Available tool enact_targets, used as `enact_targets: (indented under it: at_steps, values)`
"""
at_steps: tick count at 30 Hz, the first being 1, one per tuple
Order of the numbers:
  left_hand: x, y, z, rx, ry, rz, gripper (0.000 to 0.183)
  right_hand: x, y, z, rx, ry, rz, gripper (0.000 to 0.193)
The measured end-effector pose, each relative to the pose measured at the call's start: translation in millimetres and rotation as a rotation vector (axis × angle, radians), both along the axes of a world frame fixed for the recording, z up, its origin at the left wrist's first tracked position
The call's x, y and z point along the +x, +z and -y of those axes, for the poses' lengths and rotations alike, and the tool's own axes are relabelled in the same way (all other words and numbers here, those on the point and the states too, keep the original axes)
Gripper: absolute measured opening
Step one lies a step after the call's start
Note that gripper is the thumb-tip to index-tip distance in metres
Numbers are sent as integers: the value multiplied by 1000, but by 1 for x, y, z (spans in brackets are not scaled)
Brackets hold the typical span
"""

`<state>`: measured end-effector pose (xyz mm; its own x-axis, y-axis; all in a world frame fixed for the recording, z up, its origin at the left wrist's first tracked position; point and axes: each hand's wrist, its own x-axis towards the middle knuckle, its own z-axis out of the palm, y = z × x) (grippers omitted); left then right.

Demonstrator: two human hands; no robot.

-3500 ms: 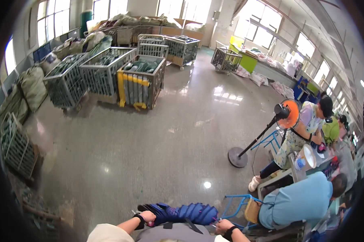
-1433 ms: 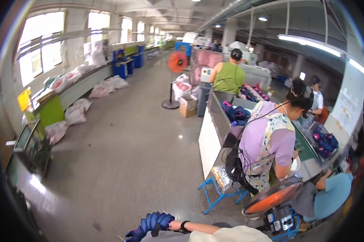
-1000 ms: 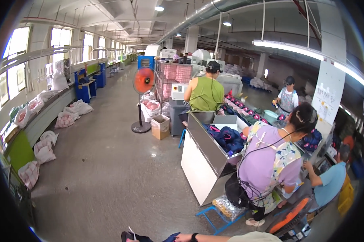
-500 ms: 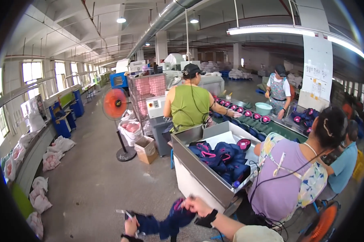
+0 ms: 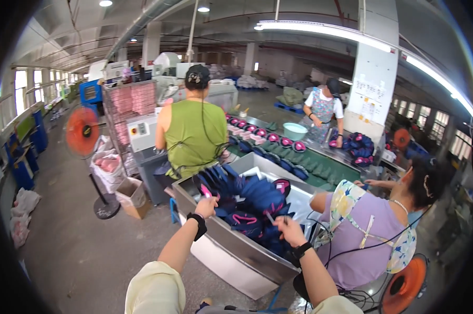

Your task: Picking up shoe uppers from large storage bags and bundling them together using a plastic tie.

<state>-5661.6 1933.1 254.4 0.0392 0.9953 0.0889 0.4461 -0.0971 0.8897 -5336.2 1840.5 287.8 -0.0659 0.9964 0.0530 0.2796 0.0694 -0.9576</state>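
My left hand (image 5: pixel 206 206) is closed on the pink-trimmed end of a bunch of navy shoe uppers (image 5: pixel 222 180), over the near left side of a metal-walled bin (image 5: pixel 223 230). More navy uppers with pink trim (image 5: pixel 247 217) are heaped inside it. My right hand (image 5: pixel 290 230) is closed around a slim metallic tool (image 5: pixel 269 216), its tip over the heap. Most of that tool is hidden by my fingers, so its kind is unclear. Dark bands circle both my wrists.
A person in a green top (image 5: pixel 197 128) sits beyond the bin; one in lilac (image 5: pixel 359 225) sits close at right. A green conveyor (image 5: pixel 320 180) carries rows of shoe pieces past another person (image 5: pixel 325 110). Orange fans (image 5: pixel 83 131) and a cardboard box (image 5: pixel 133 196) stand on the floor.
Both hands have moved from low beside the bin to above it, the navy uppers with them. The view has shifted to the right. The metallic tool, earlier by the left-side hand, is now in my right.
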Motion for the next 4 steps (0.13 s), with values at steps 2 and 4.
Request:
enact_targets:
  at_steps: [2, 4]
  values:
    - [-26, -44, -44, 363, -196, -904, 30, -13, -18, -12, -131, 63, 295, 19]
    - [12, -44, -70, 88, -183, -496, 36, 15, -55, -29, -24, -17, 595, 30]
